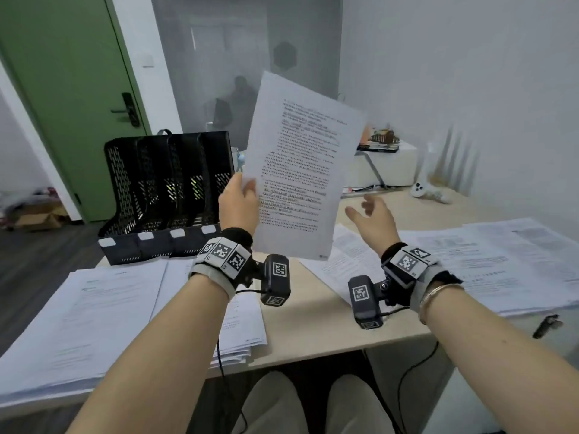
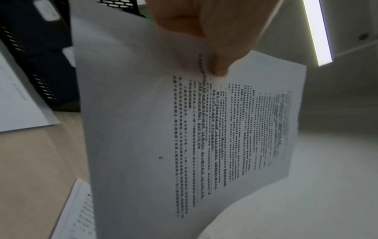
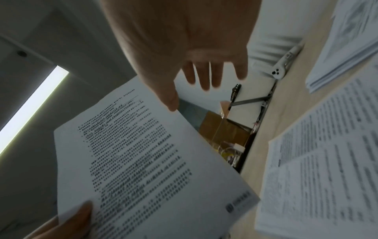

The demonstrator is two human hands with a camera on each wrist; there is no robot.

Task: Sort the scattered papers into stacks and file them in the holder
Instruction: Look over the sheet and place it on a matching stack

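My left hand (image 1: 239, 198) pinches the left edge of a printed sheet (image 1: 300, 170) and holds it upright above the desk; the wrist view shows the thumb on the sheet (image 2: 184, 129) near its edge. My right hand (image 1: 371, 211) hovers just right of the sheet (image 3: 143, 161) with fingers spread, holding nothing. A black mesh file holder (image 1: 166, 195) with several slots stands at the desk's back left. Paper stacks lie on the left (image 1: 87, 314), under the hands (image 1: 347, 261) and on the right (image 1: 501, 261).
A white controller (image 1: 429, 192) lies near the wall at the back right. A white box (image 1: 388, 164) with items on top stands behind the desk (image 1: 313, 321). A green door (image 1: 69, 89) is at the left. My knees show under the front edge.
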